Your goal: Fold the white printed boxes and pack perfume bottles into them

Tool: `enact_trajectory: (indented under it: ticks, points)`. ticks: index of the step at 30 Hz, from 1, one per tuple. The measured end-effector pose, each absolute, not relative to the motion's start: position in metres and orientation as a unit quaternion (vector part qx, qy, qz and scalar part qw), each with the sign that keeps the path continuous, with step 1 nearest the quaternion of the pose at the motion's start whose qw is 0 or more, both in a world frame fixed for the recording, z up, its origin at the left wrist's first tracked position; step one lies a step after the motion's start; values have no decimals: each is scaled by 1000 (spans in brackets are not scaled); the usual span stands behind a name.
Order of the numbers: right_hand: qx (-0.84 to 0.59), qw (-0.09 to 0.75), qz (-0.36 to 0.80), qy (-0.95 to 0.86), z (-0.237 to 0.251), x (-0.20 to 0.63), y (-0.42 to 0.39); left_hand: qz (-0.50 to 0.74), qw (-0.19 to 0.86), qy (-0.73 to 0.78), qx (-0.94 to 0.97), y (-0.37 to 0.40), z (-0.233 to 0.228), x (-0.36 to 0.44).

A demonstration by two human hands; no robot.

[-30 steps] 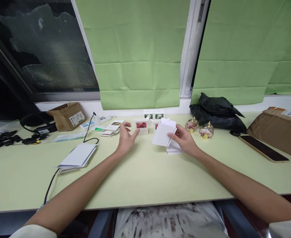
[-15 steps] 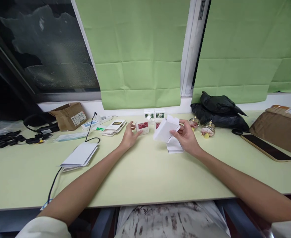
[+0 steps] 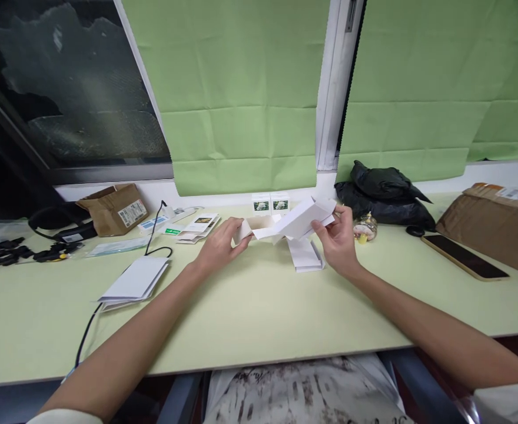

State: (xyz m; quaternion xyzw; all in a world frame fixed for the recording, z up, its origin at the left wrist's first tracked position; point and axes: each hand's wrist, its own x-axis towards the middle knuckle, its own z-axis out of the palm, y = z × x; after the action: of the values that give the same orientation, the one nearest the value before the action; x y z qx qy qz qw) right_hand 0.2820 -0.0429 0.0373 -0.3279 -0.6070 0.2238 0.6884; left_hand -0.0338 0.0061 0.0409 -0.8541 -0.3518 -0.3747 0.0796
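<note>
My left hand is closed on the left end of a small white box, which is tipped so that its open inside shows. My right hand pinches folded white cardboard between thumb and fingers. The two overlap in the middle, and whether they touch I cannot tell. Below the right hand's cardboard, a flat folded white carton lies on the table. Just behind stand two small boxes with white-flower pictures.
Folded white cartons lie at left, near a black cable; more cartons sit further back. At right are a gold-topped glass ornament, black plastic bags, a phone and a brown parcel. A brown carton stands back left.
My left hand has taken hold of the small box with the pink picture and tilted it, showing its open side. My right hand has moved slightly right, turning its cardboard toward that box.
</note>
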Motion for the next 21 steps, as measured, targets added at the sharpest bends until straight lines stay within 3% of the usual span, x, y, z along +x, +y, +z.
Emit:
enact_trajectory:
  ticks: [12,21]
  points:
    - [-269,693,235,-626,38,279,-47,-307,36,-264,-914,-10,35,-15]
    - [-240,705,213,-632,39,278,-52,-322,65,-263,-907,-11,36,-17]
